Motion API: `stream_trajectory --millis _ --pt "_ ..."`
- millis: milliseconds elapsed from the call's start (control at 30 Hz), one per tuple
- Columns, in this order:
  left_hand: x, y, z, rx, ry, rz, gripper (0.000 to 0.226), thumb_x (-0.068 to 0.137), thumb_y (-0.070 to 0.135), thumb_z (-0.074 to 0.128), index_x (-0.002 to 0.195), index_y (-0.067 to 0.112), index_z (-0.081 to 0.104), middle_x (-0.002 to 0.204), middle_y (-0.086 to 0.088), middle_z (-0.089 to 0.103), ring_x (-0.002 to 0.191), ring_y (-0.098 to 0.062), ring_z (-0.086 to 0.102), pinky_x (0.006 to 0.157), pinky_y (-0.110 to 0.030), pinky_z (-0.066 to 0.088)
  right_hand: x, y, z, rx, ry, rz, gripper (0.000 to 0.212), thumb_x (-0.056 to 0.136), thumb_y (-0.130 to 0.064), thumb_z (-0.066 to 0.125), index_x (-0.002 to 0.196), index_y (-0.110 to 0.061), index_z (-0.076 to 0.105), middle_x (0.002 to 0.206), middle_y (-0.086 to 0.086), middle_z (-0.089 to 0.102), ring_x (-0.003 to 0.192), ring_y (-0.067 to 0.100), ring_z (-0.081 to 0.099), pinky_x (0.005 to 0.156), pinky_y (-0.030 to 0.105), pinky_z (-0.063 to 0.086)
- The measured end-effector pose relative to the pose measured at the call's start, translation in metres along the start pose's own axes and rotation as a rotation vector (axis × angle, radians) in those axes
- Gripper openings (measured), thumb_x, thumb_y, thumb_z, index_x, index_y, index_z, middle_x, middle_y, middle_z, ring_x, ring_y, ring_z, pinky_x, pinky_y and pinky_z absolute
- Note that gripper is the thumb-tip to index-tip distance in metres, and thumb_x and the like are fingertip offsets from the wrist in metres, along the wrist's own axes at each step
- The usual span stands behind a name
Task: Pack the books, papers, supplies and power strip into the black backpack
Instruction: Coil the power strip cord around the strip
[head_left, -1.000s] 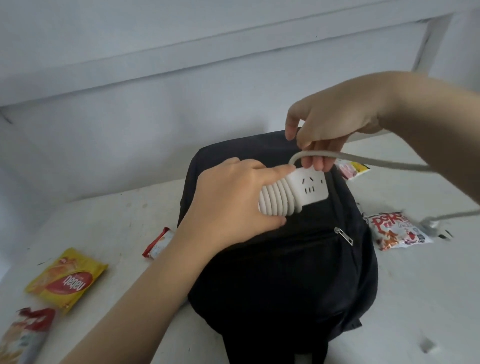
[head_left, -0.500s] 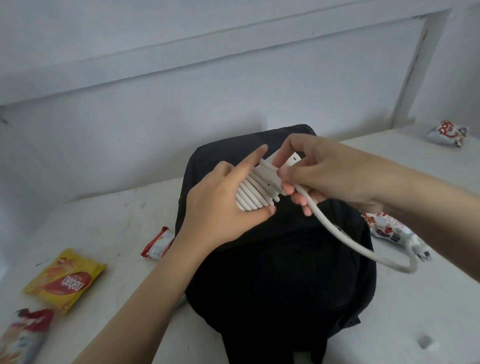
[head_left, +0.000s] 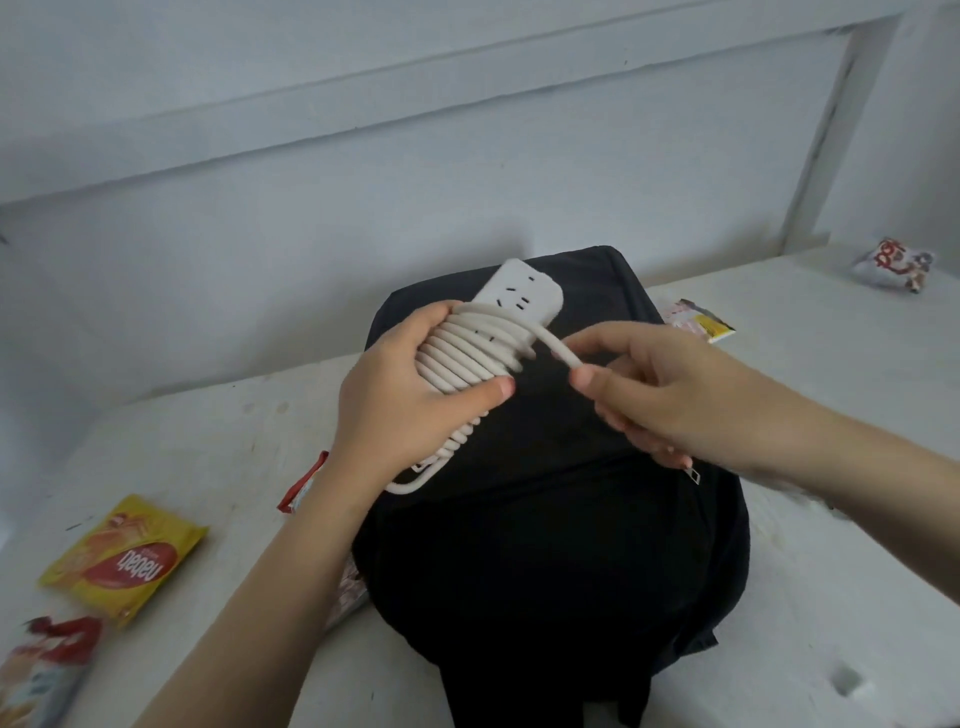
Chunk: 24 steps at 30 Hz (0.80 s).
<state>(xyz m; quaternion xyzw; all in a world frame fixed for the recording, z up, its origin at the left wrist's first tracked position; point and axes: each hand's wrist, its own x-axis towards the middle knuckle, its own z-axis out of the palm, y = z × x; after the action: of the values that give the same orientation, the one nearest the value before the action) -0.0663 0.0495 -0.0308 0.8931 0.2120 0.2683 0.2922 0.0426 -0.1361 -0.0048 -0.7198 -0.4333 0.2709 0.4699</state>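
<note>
My left hand grips the wound power strip, my right hand pinches its cord just beside; slack there could unravel the coils.

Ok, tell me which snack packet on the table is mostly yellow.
The yellow packet with the red oval label, lying left of the black backpack. The rest are mainly red and white; the packet at the backpack's right shows only a yellow corner.

Soft, cool, even light leaves the bag below the grip nearly featureless black, the strip in the grip bright yet legible, while the packet far lower left of it smears.
</note>
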Motion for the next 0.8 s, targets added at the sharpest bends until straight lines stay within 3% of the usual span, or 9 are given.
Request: stream_trajectory --millis 133,233,367,500,667,733,800 --pt "0.0 0.001 -0.003 -0.16 -0.004 -0.057 0.052 0.048 0.058 0.074 0.09 0.066 0.044 0.087 0.043 0.055 0.086 0.015 0.057 0.073 -0.012 0.043 -0.001 0.012 0.011 -0.258 0.046 -0.207 0.054 0.09 -0.012 0.055 0.123 -0.054 0.045 0.066 -0.006 0.06 0.054 0.009 0.051 0.052 0.019 0.044" --pt "0.0 0.004 -0.006 -0.235 -0.004 -0.048 0.05 0.045 0.061 0.071 0.084 0.074 0.043 0.09 0.045 0.056 0.087 0.014 0.058 0.076 -0.017 0.046 0.001 0.018 0.022 -0.286 0.092 -0.204 0.062 0.089 -0.006 0.054 0.139 -0.04 0.039 0.06 -0.016 0.052 0.051 0.002 0.049 0.049 0.009 0.038" --pt "0.0 0.003 -0.009 -0.243 -0.006 -0.039 0.052 0.046 0.059 0.073 0.091 0.066 0.047 0.098 0.035 0.061 0.09 0.007 0.062 0.087 -0.034 0.053 -0.003 0.024 0.034 -0.269 0.188 -0.273 0.072 0.088 -0.004 0.054 0.147 -0.036 0.026 0.06 -0.005 0.052 0.054 0.01 0.051 0.051 0.018 0.043" --pt "-0.002 0.005 -0.011 -0.222 -0.008 -0.036 0.053 0.046 0.061 0.071 0.091 0.066 0.045 0.098 0.035 0.06 0.09 0.007 0.061 0.086 -0.035 0.054 -0.001 0.026 0.035 -0.282 0.179 -0.311 0.064 0.089 -0.004 0.055 0.141 -0.036 0.035 0.066 -0.005 0.053 0.056 0.012 0.052 0.053 0.016 0.044" --pt "-0.003 0.006 -0.011 -0.243 -0.015 -0.025 0.062 0.049 0.058 0.073 0.107 0.053 0.051 0.103 0.024 0.064 0.093 -0.002 0.064 0.084 -0.041 0.054 -0.001 0.028 0.032 -0.235 0.152 -0.315 0.051 0.092 -0.014 0.056 0.136 -0.036 0.043 0.061 0.0 0.049 0.051 0.006 0.046 0.052 0.014 0.039" --pt "-0.002 0.008 -0.011 -0.28 -0.009 -0.015 0.066 0.053 0.052 0.075 0.114 0.05 0.051 0.105 0.018 0.065 0.093 -0.007 0.065 0.082 -0.044 0.055 -0.004 0.027 0.032 -0.046 0.161 -0.269 0.028 0.093 -0.025 0.054 0.121 -0.026 0.057 0.059 -0.002 0.049 0.048 0.004 0.044 0.05 0.013 0.037" --pt "-0.002 0.01 -0.014 -0.328 0.004 -0.006 0.069 0.055 0.047 0.077 0.117 0.052 0.048 0.106 0.013 0.066 0.09 -0.011 0.066 0.078 -0.045 0.056 -0.005 0.031 0.027 0.157 0.108 -0.218 0.028 0.094 -0.035 0.045 0.099 -0.012 0.061 0.052 -0.002 0.046 0.042 0.007 0.04 0.044 0.016 0.035"
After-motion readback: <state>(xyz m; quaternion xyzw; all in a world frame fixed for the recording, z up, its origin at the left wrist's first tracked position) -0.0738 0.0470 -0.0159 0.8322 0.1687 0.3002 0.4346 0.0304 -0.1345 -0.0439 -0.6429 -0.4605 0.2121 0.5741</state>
